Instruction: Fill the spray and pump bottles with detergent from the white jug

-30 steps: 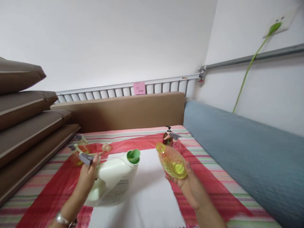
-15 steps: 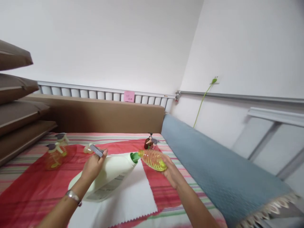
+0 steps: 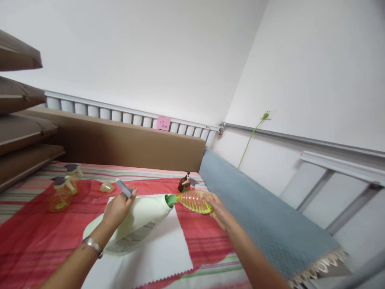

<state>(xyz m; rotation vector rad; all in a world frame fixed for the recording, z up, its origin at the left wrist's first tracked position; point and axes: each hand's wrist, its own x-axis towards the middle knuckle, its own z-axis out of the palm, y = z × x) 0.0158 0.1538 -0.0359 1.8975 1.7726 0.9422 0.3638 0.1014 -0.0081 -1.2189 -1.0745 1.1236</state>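
My left hand point(image 3: 118, 209) is closed round the handle of a large pale-green jug point(image 3: 135, 222), and a small grey spray head point(image 3: 124, 188) sticks out from its fingers. The jug is tilted with its green funnel-like mouth point(image 3: 171, 199) pointing right. My right hand point(image 3: 219, 211) grips a clear ribbed bottle point(image 3: 194, 201) holding yellow liquid, lying almost level. The bottle's open neck touches the jug's green mouth.
A white cloth point(image 3: 150, 257) lies on a red and striped cover point(image 3: 39, 241). Two spray bottles point(image 3: 61, 192) and a small cap point(image 3: 107, 186) sit at the left, a dark pump bottle point(image 3: 185, 183) behind. Brown cushions point(image 3: 21, 120) are stacked left, and a blue mat point(image 3: 255, 212) lies right.
The ribbed bottle was turned from facing me to lying level, and its neck came up against the jug's green mouth. My view swung right and up.
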